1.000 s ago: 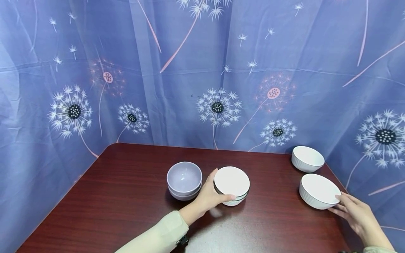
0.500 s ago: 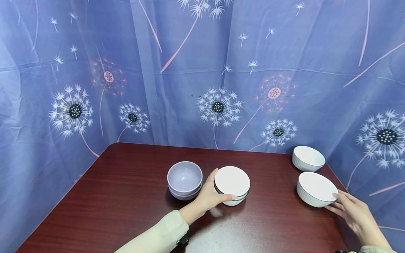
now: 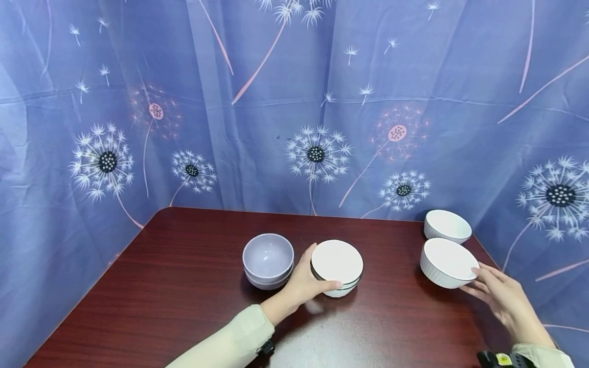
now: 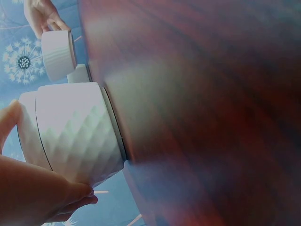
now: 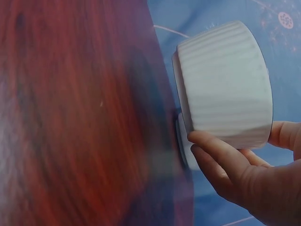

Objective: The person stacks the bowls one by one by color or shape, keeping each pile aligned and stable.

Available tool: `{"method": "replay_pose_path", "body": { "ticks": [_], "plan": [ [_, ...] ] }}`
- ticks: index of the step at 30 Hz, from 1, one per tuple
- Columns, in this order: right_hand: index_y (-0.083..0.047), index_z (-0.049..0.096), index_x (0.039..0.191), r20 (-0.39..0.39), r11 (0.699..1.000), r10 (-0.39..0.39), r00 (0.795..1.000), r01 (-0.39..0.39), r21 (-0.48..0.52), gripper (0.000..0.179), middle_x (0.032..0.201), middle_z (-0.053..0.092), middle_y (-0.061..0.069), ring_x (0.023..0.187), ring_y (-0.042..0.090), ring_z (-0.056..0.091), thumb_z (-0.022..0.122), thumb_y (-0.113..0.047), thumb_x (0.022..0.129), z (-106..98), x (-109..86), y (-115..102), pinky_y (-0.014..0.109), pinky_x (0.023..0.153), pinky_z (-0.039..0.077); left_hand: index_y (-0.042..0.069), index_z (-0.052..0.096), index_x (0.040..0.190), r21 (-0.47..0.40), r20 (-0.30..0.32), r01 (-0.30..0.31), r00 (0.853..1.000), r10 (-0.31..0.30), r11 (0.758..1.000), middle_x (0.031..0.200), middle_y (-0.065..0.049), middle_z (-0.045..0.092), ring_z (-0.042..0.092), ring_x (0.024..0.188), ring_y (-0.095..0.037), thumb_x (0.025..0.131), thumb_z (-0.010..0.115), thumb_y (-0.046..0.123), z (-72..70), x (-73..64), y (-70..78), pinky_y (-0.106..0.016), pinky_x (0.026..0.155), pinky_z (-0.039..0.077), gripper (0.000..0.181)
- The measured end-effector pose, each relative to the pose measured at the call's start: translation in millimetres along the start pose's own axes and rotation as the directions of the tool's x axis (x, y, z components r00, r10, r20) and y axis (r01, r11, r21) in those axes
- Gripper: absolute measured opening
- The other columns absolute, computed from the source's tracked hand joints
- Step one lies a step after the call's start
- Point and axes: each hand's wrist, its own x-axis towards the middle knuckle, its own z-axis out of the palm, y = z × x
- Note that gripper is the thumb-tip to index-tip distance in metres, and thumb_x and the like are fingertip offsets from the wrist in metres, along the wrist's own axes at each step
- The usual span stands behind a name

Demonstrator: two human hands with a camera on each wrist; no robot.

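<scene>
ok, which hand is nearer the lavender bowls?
The left hand. It is just to the right of the lavender bowls, gripping the dark-rimmed white bowls. The right hand is much farther right, holding a ribbed white bowl.

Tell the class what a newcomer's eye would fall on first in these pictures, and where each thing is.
Probably the blue dandelion-print curtain behind the dark red table. Next might come the right hand, holding a ribbed white bowl above the table's right side near another white bowl; then, nearer the middle, the left hand, gripping a stack of white bowls beside the lavender bowls.
</scene>
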Motion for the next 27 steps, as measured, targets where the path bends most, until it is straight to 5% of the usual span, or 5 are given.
{"method": "replay_pose_path", "body": {
  "ticks": [27],
  "plan": [
    [-0.021, 0.069, 0.098, 0.046, 0.997, 0.043, 0.998, -0.040, -0.066, 0.031, 0.098, 0.067, -0.002, 0.086, 0.016, 0.068, 0.045, -0.001, 0.100, 55, 22.3, -9, 0.036, 0.074, 0.057, 0.011, 0.027, 0.151, -0.013, -0.003, 0.000, 1.000, 0.000, 1.000, 0.151, -0.017, 0.033, 0.032, 0.136, -0.035, 0.064, 0.091, 0.022, 0.8, -1.4, 1.6, -0.056, 0.107, 0.029, 0.108]
  ]
}}
